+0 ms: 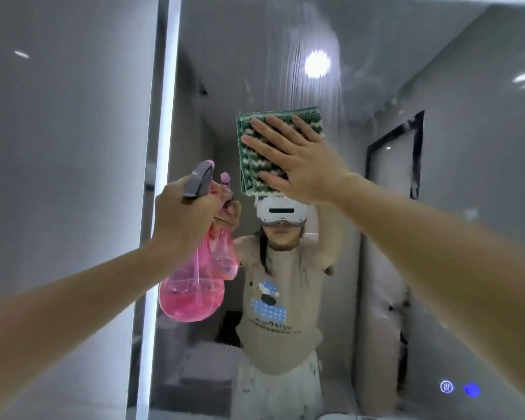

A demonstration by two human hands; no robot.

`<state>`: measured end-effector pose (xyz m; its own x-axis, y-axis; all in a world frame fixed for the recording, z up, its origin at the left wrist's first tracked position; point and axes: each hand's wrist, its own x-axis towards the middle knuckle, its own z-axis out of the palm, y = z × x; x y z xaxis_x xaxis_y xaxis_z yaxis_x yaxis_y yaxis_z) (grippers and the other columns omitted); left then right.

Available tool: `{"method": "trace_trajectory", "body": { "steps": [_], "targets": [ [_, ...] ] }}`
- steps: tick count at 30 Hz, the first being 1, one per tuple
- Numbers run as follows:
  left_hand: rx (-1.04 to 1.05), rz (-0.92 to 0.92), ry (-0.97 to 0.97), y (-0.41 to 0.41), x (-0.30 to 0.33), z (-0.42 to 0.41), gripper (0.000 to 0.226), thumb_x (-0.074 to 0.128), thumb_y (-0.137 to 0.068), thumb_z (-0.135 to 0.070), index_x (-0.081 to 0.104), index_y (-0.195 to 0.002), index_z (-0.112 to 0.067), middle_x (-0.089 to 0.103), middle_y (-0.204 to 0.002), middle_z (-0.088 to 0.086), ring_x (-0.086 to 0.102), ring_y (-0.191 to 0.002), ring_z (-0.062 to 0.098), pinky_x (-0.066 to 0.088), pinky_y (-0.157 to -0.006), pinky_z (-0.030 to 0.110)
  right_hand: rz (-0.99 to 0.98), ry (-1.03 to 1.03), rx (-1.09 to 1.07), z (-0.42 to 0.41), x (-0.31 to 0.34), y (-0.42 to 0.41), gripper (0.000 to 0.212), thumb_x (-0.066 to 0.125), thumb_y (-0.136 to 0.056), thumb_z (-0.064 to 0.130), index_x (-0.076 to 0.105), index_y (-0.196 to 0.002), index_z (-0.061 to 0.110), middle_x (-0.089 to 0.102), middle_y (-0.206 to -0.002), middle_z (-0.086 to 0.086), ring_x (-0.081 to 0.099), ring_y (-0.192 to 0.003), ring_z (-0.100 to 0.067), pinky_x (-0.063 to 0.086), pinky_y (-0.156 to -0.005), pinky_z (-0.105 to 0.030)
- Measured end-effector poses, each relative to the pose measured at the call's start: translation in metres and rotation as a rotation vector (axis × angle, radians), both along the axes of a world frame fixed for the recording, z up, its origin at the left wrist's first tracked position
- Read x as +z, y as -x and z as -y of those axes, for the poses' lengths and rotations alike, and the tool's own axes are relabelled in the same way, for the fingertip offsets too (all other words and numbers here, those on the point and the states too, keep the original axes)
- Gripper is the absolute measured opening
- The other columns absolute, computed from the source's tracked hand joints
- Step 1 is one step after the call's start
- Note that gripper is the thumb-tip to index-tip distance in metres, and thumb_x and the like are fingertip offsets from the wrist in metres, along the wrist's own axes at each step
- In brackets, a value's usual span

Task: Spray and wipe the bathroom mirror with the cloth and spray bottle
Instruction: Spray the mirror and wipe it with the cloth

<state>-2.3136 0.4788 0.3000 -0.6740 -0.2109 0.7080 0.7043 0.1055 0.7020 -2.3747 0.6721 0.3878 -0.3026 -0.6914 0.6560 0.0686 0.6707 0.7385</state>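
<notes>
The bathroom mirror [391, 207] fills most of the view, with wet streaks running down its upper middle. My right hand [297, 159] lies flat, fingers spread, pressing a folded green and white cloth [249, 165] against the glass. My left hand [182, 213] grips the neck and grey trigger head of a pink see-through spray bottle [191, 289], held upright close to the mirror's left side, nozzle toward the glass. The bottle's reflection shows just to its right.
A lit white strip [164, 147] runs down the mirror's left edge, with grey wall [58, 177] beyond it. Two touch buttons [459, 388] glow at the mirror's lower right. The reflection shows a person and a dark door frame.
</notes>
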Motion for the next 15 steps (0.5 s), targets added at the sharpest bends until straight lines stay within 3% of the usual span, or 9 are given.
{"method": "trace_trajectory", "body": {
  "steps": [2,4,11,15],
  "targets": [
    [-0.024,-0.027,0.005,-0.002,0.022,-0.004,0.026,0.05,-0.08,0.007,0.059,-0.068,-0.013,0.05,-0.035,-0.012,0.047,-0.031,0.002,0.036,-0.033,0.012,0.024,0.028,-0.032,-0.001,0.029,-0.002,0.06,-0.002,-0.089,0.059,-0.01,-0.145,0.037,-0.007,-0.158,0.008,-0.011,-0.143,-0.01,-0.015,-0.115,-0.036],
    [-0.058,-0.038,0.006,-0.004,0.039,-0.008,0.028,0.048,-0.081,0.008,0.059,-0.067,-0.013,0.051,-0.035,-0.011,0.048,-0.029,0.003,0.037,-0.032,0.012,0.038,0.042,-0.038,0.0,0.057,-0.002,0.06,-0.004,-0.088,0.061,-0.014,-0.143,0.039,-0.011,-0.157,0.009,-0.014,-0.143,-0.01,-0.015,-0.115,-0.036],
    [-0.203,0.044,-0.117,-0.003,0.071,0.002,0.032,0.037,-0.079,0.017,0.046,-0.062,-0.009,0.04,-0.03,-0.006,0.039,-0.024,0.002,0.032,-0.029,0.009,0.05,0.191,-0.007,0.027,0.135,0.0,0.06,0.018,-0.098,0.055,-0.004,-0.15,0.036,-0.01,-0.159,0.009,-0.011,-0.145,-0.012,-0.013,-0.114,-0.035],
    [-0.039,0.01,-0.138,0.017,0.064,0.03,0.028,0.045,-0.075,0.011,0.058,-0.065,-0.011,0.056,-0.043,-0.004,0.051,-0.035,0.012,0.048,-0.043,0.021,0.042,0.249,0.003,0.043,0.141,0.004,0.058,0.017,-0.099,0.053,-0.002,-0.151,0.034,-0.009,-0.159,0.008,-0.01,-0.145,-0.013,-0.012,-0.116,-0.038]
  ]
}}
